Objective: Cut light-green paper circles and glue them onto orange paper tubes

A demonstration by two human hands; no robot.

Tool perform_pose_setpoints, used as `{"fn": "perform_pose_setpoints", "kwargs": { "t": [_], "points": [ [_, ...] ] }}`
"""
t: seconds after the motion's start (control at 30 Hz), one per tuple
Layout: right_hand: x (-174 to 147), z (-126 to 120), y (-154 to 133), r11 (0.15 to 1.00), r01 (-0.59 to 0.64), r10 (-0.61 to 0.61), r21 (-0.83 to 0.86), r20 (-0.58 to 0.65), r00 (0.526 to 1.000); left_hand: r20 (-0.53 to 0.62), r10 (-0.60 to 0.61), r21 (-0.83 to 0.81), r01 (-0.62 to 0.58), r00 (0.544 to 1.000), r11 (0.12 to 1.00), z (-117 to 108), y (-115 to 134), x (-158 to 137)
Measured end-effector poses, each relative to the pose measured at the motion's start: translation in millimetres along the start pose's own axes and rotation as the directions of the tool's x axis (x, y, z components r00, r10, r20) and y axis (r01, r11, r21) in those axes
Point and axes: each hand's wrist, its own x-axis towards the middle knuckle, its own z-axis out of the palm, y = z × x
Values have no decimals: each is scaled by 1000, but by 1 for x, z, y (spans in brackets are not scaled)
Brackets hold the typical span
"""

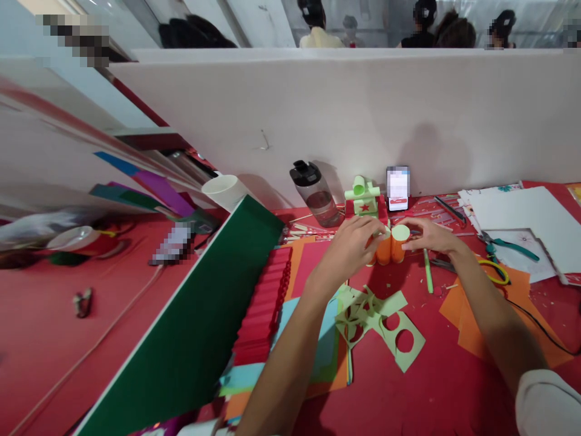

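Observation:
Several small orange paper tubes with pale green round tops stand side by side on the red table; the right-hand orange paper tube [399,247] shows most clearly. My left hand [354,242] is closed about the tubes on the left, its fingertips over their tops, partly hiding them. From the other side, my right hand [431,236] has its thumb and fingers curled against the right-hand tube. Just behind stands a pale green and red paper model [364,203] with a red star. Green paper scraps [370,312] with round holes lie in front.
A water bottle [321,200] and a propped phone [398,189] stand near the white partition [318,109]. A green board [190,309] slants at left beside folded red paper [263,303]. Pliers [512,245], yellow-handled scissors [497,272], a green pen [428,271] and orange sheets [472,321] lie right.

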Motion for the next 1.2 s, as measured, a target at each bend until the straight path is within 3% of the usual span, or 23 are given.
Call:
{"fn": "perform_pose_setpoints", "kwargs": {
  "t": [1.0,1.2],
  "points": [
    [2,0,8,998,62,-63,14,24,998,17,-22,23,22,1000,999,-1,10,1],
    [2,0,9,994,111,-111,10,46,993,-48,-29,64,32,998,997,12,17,3]
  ]
}}
